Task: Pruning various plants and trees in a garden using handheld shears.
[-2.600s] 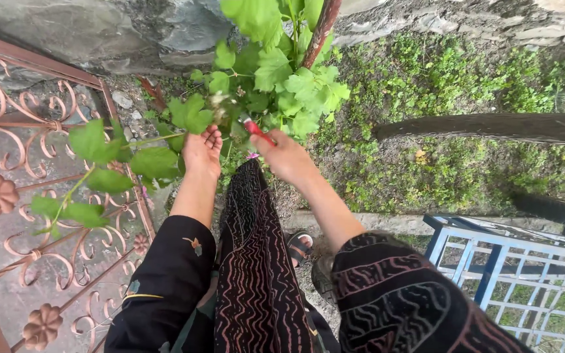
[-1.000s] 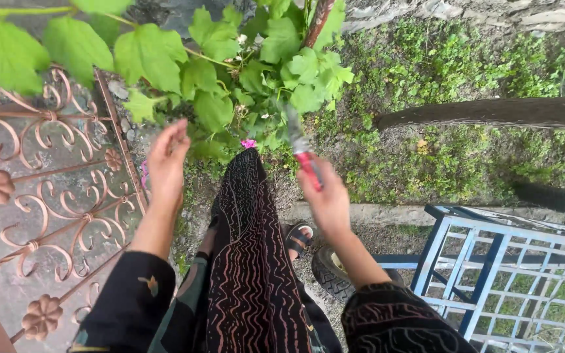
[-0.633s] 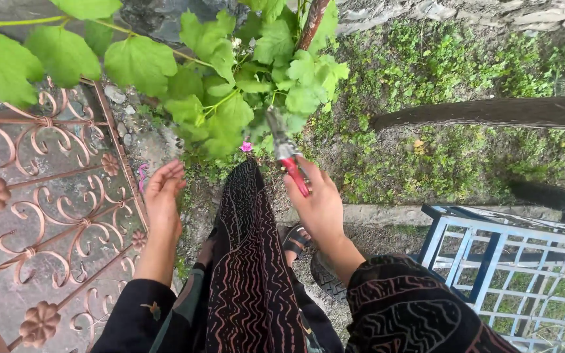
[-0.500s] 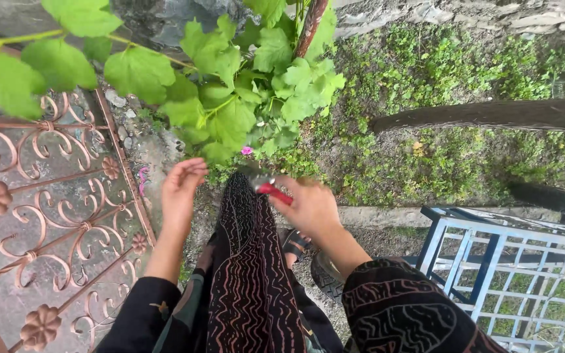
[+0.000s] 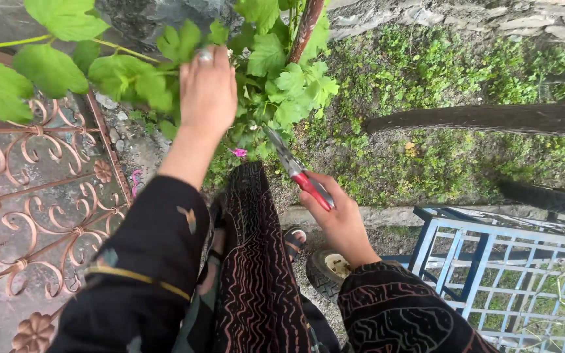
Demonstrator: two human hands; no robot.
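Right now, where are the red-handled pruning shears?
In the head view, the pruning shears sit right of centre in the right hand, blades pointing up-left toward the vine leaves.

I see no packages, labels, signs or screens anywhere in my view, from the upper left of the frame to the lower right
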